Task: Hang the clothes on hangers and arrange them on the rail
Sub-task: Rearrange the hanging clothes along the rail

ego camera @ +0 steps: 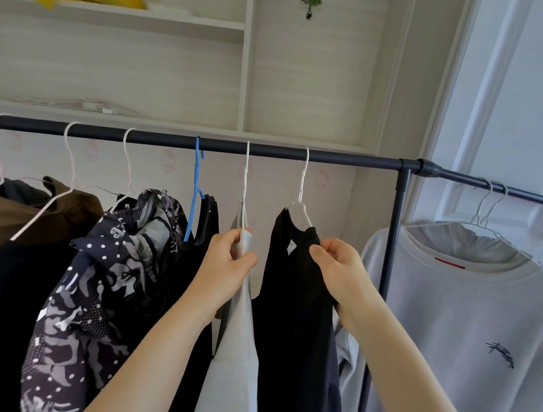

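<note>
left hand [233, 263] fingers pinch pale grey garment [236, 357] at its shoulder | right hand [341, 270] fingers grip black t-shirt [294, 312] shoulder | narrow gap between both on dark metal rail [270, 152]

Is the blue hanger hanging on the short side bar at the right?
No, the blue hanger hangs on the long front rail.

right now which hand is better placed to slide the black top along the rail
Right. The right hand already pinches the black top at its shoulder, while the left hand grips the grey garment beside it.
</note>
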Action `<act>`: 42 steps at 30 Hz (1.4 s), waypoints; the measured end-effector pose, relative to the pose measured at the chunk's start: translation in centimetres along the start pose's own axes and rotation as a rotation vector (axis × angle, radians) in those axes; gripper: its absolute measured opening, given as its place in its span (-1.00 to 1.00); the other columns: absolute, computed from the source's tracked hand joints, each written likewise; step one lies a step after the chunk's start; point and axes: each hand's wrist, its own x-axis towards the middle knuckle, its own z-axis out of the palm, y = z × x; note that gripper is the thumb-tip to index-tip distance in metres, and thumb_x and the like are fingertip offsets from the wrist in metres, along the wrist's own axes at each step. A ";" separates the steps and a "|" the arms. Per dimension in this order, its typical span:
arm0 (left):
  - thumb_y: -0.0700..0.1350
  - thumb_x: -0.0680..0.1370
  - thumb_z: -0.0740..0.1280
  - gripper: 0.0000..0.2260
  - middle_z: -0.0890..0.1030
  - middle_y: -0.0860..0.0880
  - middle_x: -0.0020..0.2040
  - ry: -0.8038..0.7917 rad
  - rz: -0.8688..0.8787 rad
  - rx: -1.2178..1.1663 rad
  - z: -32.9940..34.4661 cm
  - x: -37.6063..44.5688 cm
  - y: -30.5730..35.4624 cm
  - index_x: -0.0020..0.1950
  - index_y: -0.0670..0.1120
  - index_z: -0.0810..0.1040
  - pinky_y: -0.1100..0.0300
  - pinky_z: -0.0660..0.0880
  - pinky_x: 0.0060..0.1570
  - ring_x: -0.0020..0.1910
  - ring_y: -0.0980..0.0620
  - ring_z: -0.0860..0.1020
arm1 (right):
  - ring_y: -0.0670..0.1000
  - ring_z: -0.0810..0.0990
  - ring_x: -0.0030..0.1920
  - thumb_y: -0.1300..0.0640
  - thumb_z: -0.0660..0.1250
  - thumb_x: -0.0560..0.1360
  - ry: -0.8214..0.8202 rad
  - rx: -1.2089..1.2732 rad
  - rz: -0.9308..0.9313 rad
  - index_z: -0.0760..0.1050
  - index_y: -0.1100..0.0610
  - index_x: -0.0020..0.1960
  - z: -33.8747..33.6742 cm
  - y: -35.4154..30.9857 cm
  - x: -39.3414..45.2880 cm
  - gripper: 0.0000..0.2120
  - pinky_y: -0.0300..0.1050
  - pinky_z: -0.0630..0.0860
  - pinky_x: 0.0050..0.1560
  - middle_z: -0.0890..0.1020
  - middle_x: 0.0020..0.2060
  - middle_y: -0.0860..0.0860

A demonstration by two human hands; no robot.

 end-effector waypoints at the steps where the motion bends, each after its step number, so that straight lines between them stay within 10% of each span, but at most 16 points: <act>1: -0.20 0.52 0.26 -0.72 0.43 -0.02 0.18 0.001 0.006 0.003 0.1 -0.1 -0.1 0.20 0.06 0.48 0.24 0.45 -0.05 0.04 0.01 0.51 | 0.22 0.59 -0.07 0.13 0.19 0.60 0.009 -0.038 0.002 0.45 0.30 0.13 -0.2 0.0 0.0 -0.76 0.15 0.53 0.13 0.54 -0.14 0.19; 7: -0.21 0.49 0.30 -0.48 0.46 0.03 0.27 -0.018 0.005 0.012 -0.1 -1.3 -0.8 0.42 0.11 0.35 0.03 0.52 0.18 0.18 0.09 0.50 | 0.01 0.62 -0.05 0.15 0.25 0.58 -0.053 -0.150 0.026 0.43 0.15 0.25 -1.0 1.0 -1.5 -0.75 -0.27 0.49 -0.19 0.63 0.04 0.11; 16: -0.28 0.51 0.32 -0.47 0.35 -0.01 0.37 0.105 0.311 0.422 2.3 -6.0 -0.2 0.45 -0.04 0.31 0.26 0.19 0.28 0.37 0.01 0.22 | -0.01 0.62 -0.17 0.26 0.25 0.57 -0.066 -0.038 0.158 0.49 0.22 0.22 -2.7 3.6 -5.7 -0.77 -0.17 0.64 -0.10 0.60 -0.14 0.10; 22: -0.26 0.52 0.28 -0.59 0.46 0.11 0.24 0.070 0.404 0.296 7.0 -6.8 2.8 0.36 -0.03 0.41 0.38 0.16 0.21 0.31 0.14 0.30 | 0.11 0.60 -0.09 0.33 0.22 0.56 0.005 0.096 0.204 0.45 0.29 0.25 -8.0 4.2 -6.8 -0.73 -0.08 0.62 -0.06 0.62 -0.06 0.21; 42: -0.14 0.48 0.34 -0.56 0.47 -0.06 0.28 -0.094 0.009 -0.073 44.3 4.2 9.9 0.35 -0.13 0.40 0.04 0.36 0.32 0.30 -0.06 0.42 | 0.14 0.61 0.02 0.21 0.26 0.51 0.427 -0.266 0.033 0.46 0.11 0.15 -41.5 10.3 9.1 -0.78 0.10 0.56 0.10 0.63 0.01 0.12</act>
